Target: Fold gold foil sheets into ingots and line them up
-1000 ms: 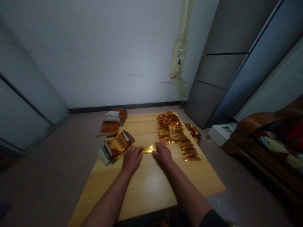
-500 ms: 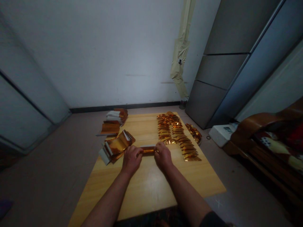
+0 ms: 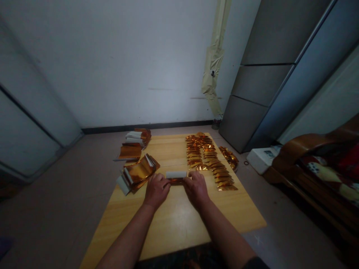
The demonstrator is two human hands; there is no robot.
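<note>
Gold foil strip (image 3: 176, 181) lies near the middle of the wooden table (image 3: 179, 228), with a white paper strip (image 3: 176, 174) along its far side. Left hand (image 3: 156, 190) and right hand (image 3: 196, 189) sit at its two ends, fingers curled down and grasping it; the fingertips are partly hidden from this view. The foil is judged light, thin, soft, slippery and easily creased. Hold is best taken at the ends with even pressure, keeping off the shiny face. Bare wood gives ample open room on the person's side of the hands. Room sideways is tighter: bundled foil packs (image 3: 137, 173) stand just beyond the left hand, and rows of foil pieces (image 3: 209, 160) run just beyond the right hand. Further packs (image 3: 138, 137) sit near the far left corner, and a foil heap (image 3: 229, 157) lies at the right edge.
</note>
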